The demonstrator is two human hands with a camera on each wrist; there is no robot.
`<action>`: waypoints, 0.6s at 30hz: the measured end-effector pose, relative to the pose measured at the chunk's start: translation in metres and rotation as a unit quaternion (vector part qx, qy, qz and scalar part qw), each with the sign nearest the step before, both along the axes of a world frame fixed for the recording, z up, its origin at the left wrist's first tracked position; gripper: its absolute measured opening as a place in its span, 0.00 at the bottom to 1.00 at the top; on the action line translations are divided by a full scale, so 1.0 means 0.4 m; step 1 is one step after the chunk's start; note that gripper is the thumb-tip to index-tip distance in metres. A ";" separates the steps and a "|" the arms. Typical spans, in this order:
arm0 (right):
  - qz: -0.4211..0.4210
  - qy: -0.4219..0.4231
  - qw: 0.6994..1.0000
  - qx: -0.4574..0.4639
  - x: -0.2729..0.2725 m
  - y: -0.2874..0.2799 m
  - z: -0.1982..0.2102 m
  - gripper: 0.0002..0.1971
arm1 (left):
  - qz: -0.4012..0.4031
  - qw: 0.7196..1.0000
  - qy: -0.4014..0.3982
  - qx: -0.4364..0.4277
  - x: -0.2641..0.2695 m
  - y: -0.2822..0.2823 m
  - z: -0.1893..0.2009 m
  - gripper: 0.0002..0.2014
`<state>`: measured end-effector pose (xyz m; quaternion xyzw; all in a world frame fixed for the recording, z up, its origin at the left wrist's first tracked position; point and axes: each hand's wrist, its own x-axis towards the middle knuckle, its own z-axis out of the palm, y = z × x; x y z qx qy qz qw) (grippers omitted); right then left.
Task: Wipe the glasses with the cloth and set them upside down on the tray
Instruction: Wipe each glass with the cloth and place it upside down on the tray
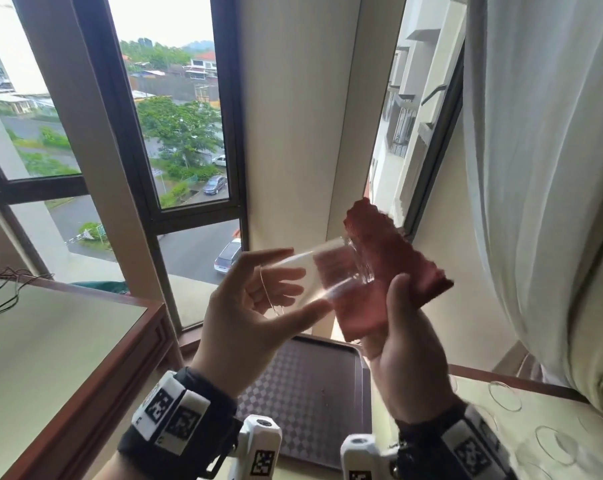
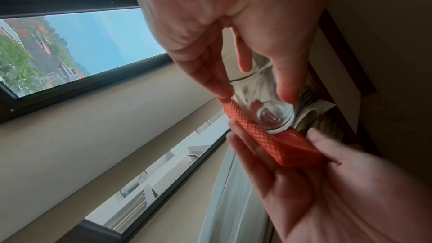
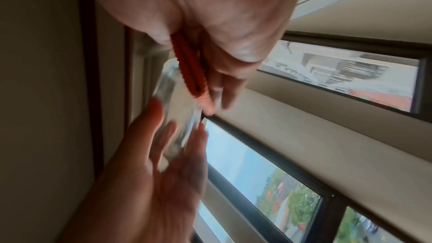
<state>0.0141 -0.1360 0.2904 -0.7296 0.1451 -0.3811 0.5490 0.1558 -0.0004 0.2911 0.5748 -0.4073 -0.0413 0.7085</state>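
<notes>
We hold both hands up in front of the window corner, well above the tabletop (image 1: 549,441).

Left hand (image 1: 248,317) — grips a clear glass (image 1: 314,275) on its side, index finger along the top wall, thumb along the bottom, other fingers seen through the wall near the rim. The rim faces left toward the palm; the thick base points right. In the left wrist view the left hand (image 2: 233,30) has its fingertips (image 2: 287,91) pinching the glass (image 2: 261,91) close to the base, and the round base bottom sits against the cloth (image 2: 278,143).

Right hand (image 1: 411,355) — holds the folded red cloth (image 1: 390,258), thumb lying over its face, cloth pressed flat to the base end of the glass. Its textured upper edge sticks up past the hand toward the curtain (image 1: 535,168). The right wrist view shows the right hand (image 3: 210,16) with the cloth (image 3: 189,66) clamped between thumb and fingers, the glass (image 3: 173,110) blurred just beside it, and the left hand (image 3: 149,182) reaching in from below.

Below the hands, a dark tray (image 1: 307,403) with a checkered mat lies on the tabletop; we see no glass on its visible part. To the right of the tray, faint rims of other clear glasses (image 1: 504,396) stand on the pale surface — number unclear, outlines too thin to count.

A second wooden-edged table (image 1: 61,344) sits to the left, with wires at its far corner.
</notes>
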 end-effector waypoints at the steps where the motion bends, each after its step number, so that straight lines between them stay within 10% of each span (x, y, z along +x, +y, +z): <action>1: 0.013 0.011 0.999 -0.036 0.003 0.007 -0.030 0.32 | 0.003 1.000 0.003 0.003 0.002 -0.002 0.004 0.39; 8: -0.047 -0.074 0.960 -0.266 0.053 0.001 0.063 0.21 | 0.004 0.994 -0.088 0.063 0.004 0.000 0.023 0.37; 12: 0.010 -0.076 0.990 -0.118 0.032 -0.035 0.113 0.14 | -0.022 0.996 -0.087 0.030 0.003 0.001 0.018 0.37; 15: 0.013 -0.044 0.997 0.060 0.021 -0.047 0.086 0.30 | -0.013 0.998 -0.061 0.000 0.005 -0.007 0.013 0.38; 18: 0.000 0.002 1.000 -0.024 0.040 -0.015 0.019 0.44 | 0.029 0.999 -0.018 -0.012 0.016 -0.020 0.016 0.38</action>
